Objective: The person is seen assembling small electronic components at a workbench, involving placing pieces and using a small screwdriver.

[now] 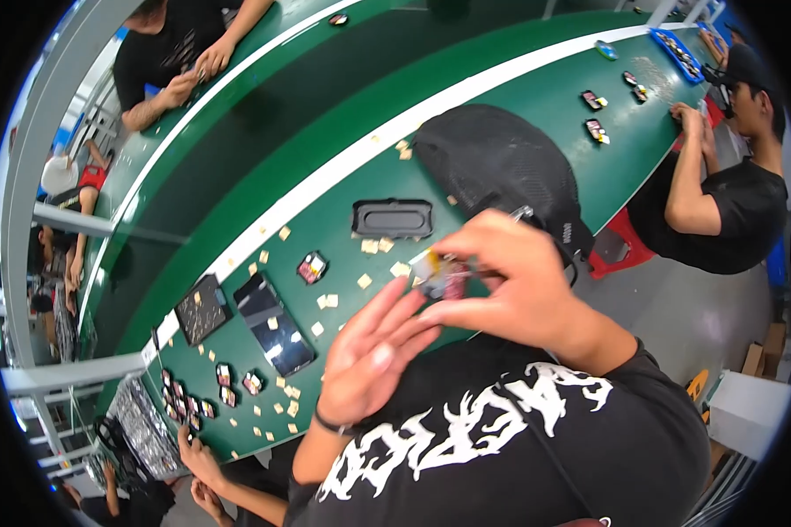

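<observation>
Between the fingers and thumb of my right hand [518, 285] is a small electronic part [448, 279], dark with red and yellow patches and partly blurred. My left hand [365, 364] is held palm up beside it, fingers stretched out. Its fingertips come close to the part; whether they touch it I cannot tell. Just beyond my hands a black plastic tray [395, 218] rests on the green table [343, 255]. A similar small part [311, 267] lies to the left of it. Small cream-coloured pieces [365, 281] are scattered around.
A black bag [501, 167] sits behind my right hand. Left of my hands lie a dark phone-like slab [274, 323] and a black box [204, 310]. Several similar parts [177, 400] cluster farther left, near another person's hand [200, 461]. A person on a red stool [620, 246] works at right.
</observation>
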